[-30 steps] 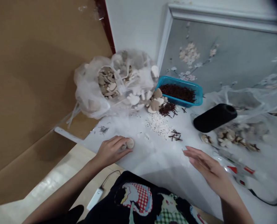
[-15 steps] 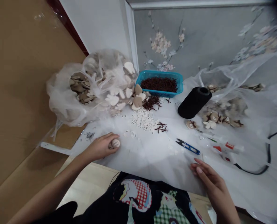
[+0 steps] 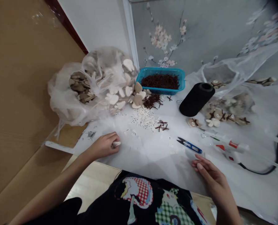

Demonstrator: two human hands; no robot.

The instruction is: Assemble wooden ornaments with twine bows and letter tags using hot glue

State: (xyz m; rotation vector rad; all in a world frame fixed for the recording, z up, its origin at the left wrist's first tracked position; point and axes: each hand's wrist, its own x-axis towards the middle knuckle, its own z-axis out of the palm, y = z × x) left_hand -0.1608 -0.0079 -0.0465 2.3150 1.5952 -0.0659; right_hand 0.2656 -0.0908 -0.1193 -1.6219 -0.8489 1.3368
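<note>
My left hand (image 3: 105, 145) is closed around a small pale felt piece (image 3: 116, 144), whose edge shows past the fingers. My right hand (image 3: 210, 172) rests at the table's front right with fingers apart and nothing in it, just below blue thread snips (image 3: 189, 145). Between the hands and the back lie a pile of small white tags (image 3: 145, 118), a few dark brown bows (image 3: 162, 125) and a heap of more bows (image 3: 152, 101). Beige and white felt pieces (image 3: 138, 96) sit beside that heap.
A blue basket (image 3: 161, 91) of brown bows stands at the back. Plastic bags of felt pieces (image 3: 68, 109) are on the left. A black thread cone (image 3: 196, 100), a glue gun (image 3: 230, 155) with a cord, and a bag of finished pieces (image 3: 237, 103) occupy the right.
The felt piece in my left hand has turned from showing its face to nearly edge-on, and those fingers have curled more. My right hand has hardly moved. The view has shifted slightly.
</note>
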